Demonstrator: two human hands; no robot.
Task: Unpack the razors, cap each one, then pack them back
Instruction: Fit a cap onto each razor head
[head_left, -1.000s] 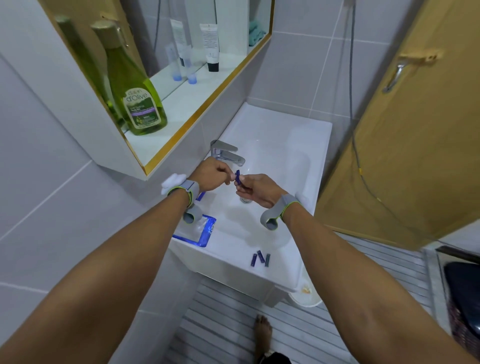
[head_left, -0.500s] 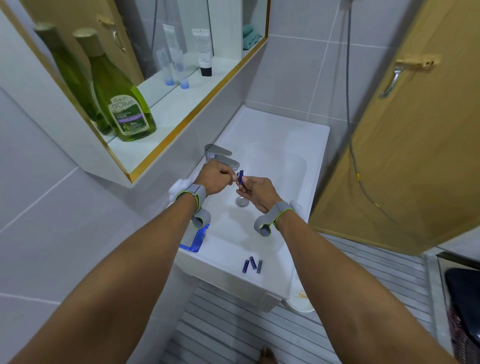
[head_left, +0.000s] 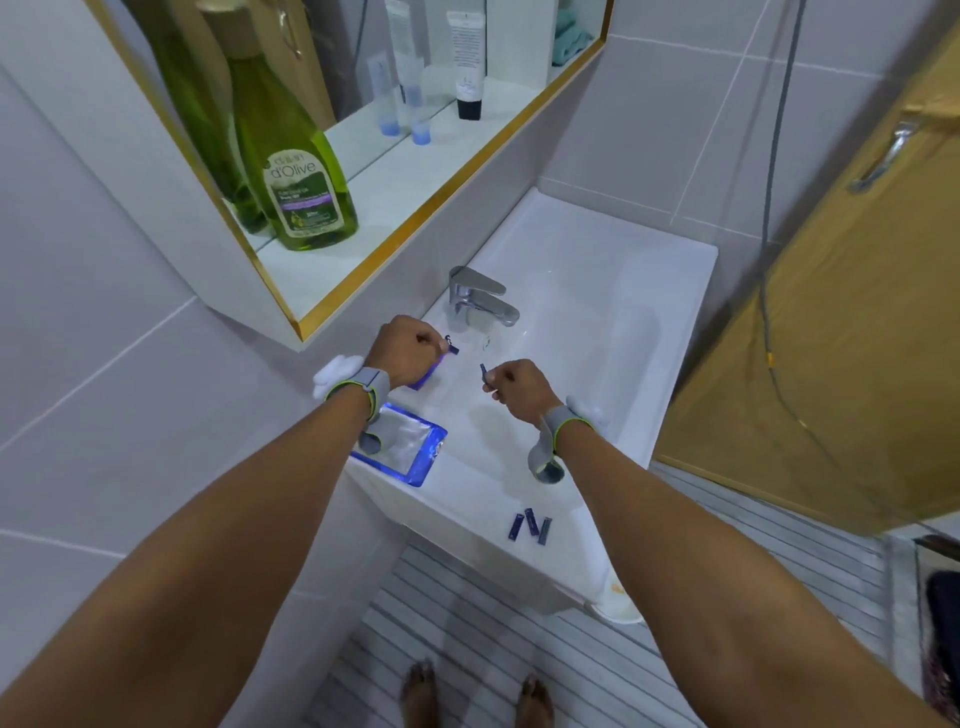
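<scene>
My left hand (head_left: 405, 351) is closed around a razor, whose blue head (head_left: 452, 348) sticks out past my fingers. My right hand (head_left: 519, 387) pinches a small blue cap (head_left: 483, 370) a short way to the right of the razor, not touching it. Both hands hover over the left part of the white sink (head_left: 597, 291). A blue and silver razor pack (head_left: 402, 449) lies flat on the sink's left rim under my left wrist. Another blue piece (head_left: 425, 378) shows just under my left hand. Three loose blue caps (head_left: 530, 526) lie on the near rim.
A chrome tap (head_left: 480, 301) stands just beyond my hands. A green bottle (head_left: 293, 171) and a tube (head_left: 467, 62) stand on the gold-edged mirror shelf (head_left: 431, 202) to the left. A wooden door (head_left: 831, 338) is close on the right. My bare feet (head_left: 475, 696) are on the striped floor.
My hands were together at the razor head; now they have pulled apart, the left holding the razor and the right holding a cap. The view has tilted down.
</scene>
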